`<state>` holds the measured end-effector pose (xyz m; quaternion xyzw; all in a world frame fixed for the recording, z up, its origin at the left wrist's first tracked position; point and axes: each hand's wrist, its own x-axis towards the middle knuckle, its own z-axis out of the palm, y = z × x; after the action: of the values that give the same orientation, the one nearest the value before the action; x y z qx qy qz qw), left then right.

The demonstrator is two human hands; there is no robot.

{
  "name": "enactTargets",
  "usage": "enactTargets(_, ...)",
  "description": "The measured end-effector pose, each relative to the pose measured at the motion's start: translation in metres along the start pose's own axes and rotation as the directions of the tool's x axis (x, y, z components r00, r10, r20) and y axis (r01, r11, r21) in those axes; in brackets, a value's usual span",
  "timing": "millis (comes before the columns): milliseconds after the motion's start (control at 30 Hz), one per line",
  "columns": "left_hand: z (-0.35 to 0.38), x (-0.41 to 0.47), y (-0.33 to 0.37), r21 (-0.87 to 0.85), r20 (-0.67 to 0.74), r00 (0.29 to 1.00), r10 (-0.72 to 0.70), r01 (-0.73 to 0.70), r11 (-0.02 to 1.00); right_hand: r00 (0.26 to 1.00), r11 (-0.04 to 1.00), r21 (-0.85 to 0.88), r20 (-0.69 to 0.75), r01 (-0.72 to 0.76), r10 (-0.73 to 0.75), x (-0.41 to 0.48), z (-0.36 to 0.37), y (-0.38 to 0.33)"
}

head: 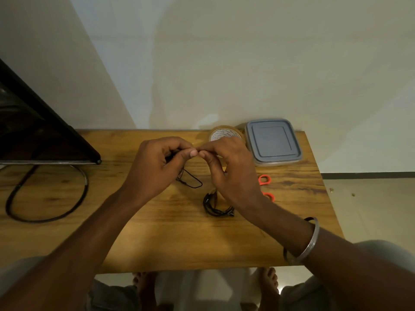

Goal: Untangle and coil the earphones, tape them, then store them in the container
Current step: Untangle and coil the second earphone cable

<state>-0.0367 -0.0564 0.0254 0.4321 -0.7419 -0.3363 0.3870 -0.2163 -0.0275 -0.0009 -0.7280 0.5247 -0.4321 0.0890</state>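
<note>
— Where are the earphones (193,181)?
— Up in the air, just over the counter (157,234). The left hand (157,167) has its fingers (183,157) curled round the thin black cord. A loop hangs down under the hand.
— And the other hand?
— The right hand (231,173) pinches at the same spot, tip to tip. It looks like the same cord, but it is too small to be sure.
— Is much done?
— I think the coiling is partway. A black coiled bundle (213,208) lies on the counter under the right hand.
— What is left?
— Taping, I think. The tape roll (224,134) and the orange scissors (264,179) sit near. The container (272,142) at the back has its lid on, so I guess storing is not done.
</note>
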Motion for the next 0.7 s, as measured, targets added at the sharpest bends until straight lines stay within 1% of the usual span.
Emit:
enactTargets(100,-0.002,0.001,0.0,0.028,-0.032,1.0,-0.001,0.002,1.0,0.999,0.999,0.003,-0.037,-0.035,0.035,0.0,-0.001,-0.002)
enactTargets(233,-0.01,0.004,-0.004,0.044,-0.1,0.995,-0.021,0.026,0.999,0.976,0.979,0.093,-0.1,-0.183,0.192,0.003,-0.003,0.001)
enactTargets(333,-0.017,0.006,-0.004,0.062,-0.14,0.99,-0.018,0.027,0.998,0.941,0.941,0.168,-0.121,-0.294,0.315,0.005,-0.004,0.002)
enactTargets(400,-0.022,0.007,-0.005,0.071,-0.181,0.983,-0.014,0.027,0.997,0.901,0.894,0.244,-0.126,-0.377,0.414,0.005,-0.005,0.001)
enactTargets(467,-0.024,0.008,-0.007,0.063,-0.218,0.975,-0.044,0.059,0.996,0.872,0.858,0.28,-0.114,-0.431,0.475,0.005,-0.005,0.0)
enactTargets(533,-0.023,0.008,-0.007,0.007,-0.217,0.97,-0.109,0.113,0.994,0.891,0.881,0.239,-0.107,-0.408,0.442,0.004,-0.005,0.0)
enactTargets(567,-0.021,0.008,-0.006,-0.016,-0.192,0.972,-0.133,0.132,0.991,0.915,0.912,0.17,-0.094,-0.373,0.392,0.004,-0.005,-0.001)
enactTargets(633,-0.014,0.005,-0.002,-0.012,-0.107,0.987,-0.12,0.12,0.993,0.971,0.971,0.004,-0.02,-0.238,0.238,0.003,-0.005,-0.003)
enactTargets(700,-0.007,0.001,0.0,-0.006,-0.021,0.997,-0.078,0.078,0.997,0.995,0.994,-0.101,0.077,-0.048,0.056,0.0,-0.002,-0.006)
